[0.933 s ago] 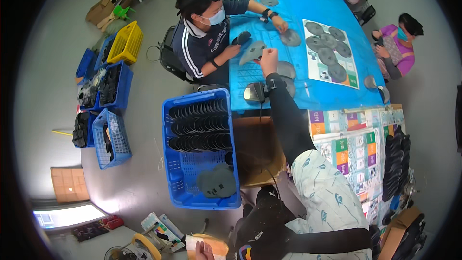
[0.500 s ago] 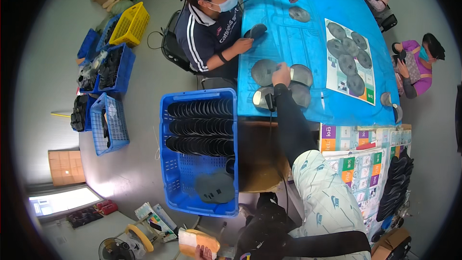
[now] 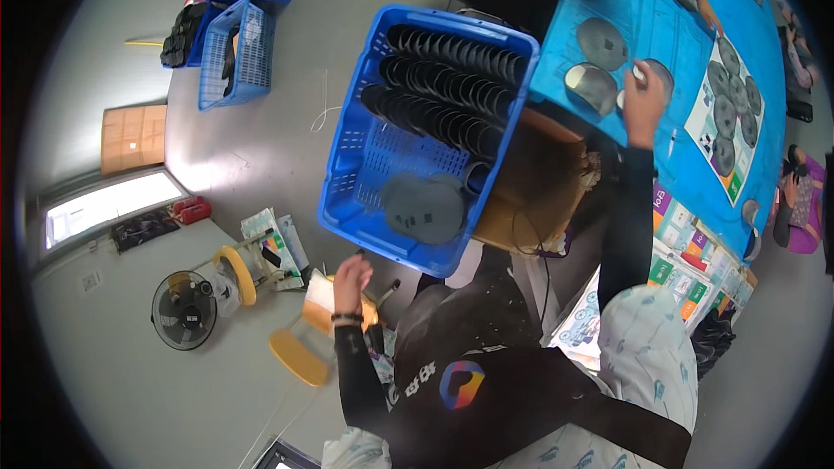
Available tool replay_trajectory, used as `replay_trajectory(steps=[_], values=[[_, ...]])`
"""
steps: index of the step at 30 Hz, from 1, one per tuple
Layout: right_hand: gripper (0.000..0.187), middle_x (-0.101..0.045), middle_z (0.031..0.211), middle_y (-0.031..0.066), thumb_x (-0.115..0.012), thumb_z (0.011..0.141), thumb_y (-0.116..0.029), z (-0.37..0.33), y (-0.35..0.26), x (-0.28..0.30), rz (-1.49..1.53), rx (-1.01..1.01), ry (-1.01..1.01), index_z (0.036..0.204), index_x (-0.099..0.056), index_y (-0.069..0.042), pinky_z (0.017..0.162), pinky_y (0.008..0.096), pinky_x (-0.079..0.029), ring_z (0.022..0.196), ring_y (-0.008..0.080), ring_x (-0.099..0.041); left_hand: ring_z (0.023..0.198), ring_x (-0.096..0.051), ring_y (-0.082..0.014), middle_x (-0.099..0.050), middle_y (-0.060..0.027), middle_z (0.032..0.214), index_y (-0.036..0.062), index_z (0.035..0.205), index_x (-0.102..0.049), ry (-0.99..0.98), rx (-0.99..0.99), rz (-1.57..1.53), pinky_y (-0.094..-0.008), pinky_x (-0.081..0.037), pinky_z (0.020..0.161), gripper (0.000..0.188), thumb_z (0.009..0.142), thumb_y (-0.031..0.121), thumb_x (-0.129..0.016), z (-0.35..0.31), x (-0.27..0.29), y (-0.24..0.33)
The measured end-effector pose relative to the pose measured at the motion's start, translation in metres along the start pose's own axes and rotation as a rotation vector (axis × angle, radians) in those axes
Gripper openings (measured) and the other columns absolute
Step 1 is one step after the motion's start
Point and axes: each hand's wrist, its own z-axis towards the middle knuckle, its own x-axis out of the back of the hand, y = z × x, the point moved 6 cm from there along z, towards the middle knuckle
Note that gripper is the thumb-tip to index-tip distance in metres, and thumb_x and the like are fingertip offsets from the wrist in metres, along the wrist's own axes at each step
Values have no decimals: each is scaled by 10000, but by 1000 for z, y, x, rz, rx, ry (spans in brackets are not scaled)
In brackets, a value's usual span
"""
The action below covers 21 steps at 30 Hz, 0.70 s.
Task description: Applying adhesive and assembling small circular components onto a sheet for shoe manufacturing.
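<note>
At two o'clock my right grip [image 3: 644, 104] is by a disc [image 3: 664, 80] on the worktop [image 3: 553, 62], left grip [image 3: 351, 283] at seven near the crate [image 3: 395, 248]; I can't tell whether either holds anything. Light rim pressure suits discs.

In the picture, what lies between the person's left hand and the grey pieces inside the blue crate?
In the head view, the near wall of the blue crate lies between the left hand and the grey pieces.
</note>
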Motion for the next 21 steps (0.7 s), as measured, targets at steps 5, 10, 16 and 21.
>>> replay_trajectory(steps=[5,10,16,21], values=[[153,-696,1062,63,-630,968,-51,-142,-110,79,381,-305,-295,1103,-679,2,901,283,-499,973,138,-640,893,-705,-228,-732,-98,997,-8,1240,-598,-111,-310,572,-304,-547,788,445,895,248,-713,149,-37,0],[91,-687,1013,77,-598,976,-24,-250,-188,174,238,-463,-358,1023,-655,28,901,281,-489,960,151,-640,1106,-651,-380,-676,-216,1158,-22,1246,-546,-153,-375,1240,-429,-524,969,745,744,438,-850,219,-122,-25],[99,-692,950,70,-596,960,6,-361,-254,244,44,-667,-144,1020,-672,26,854,276,-501,919,142,-650,1199,-602,-431,-608,-314,1235,-54,1299,-436,-185,-178,1212,-454,-493,1037,913,690,436,-908,192,-187,-56],[101,-723,937,71,-607,955,19,-429,-281,251,-7,-759,-112,1022,-681,25,839,271,-522,901,136,-682,1197,-604,-430,-610,-285,1266,-5,1355,-506,-379,-360,1314,-462,-489,1044,852,698,368,-900,179,-202,-85]])
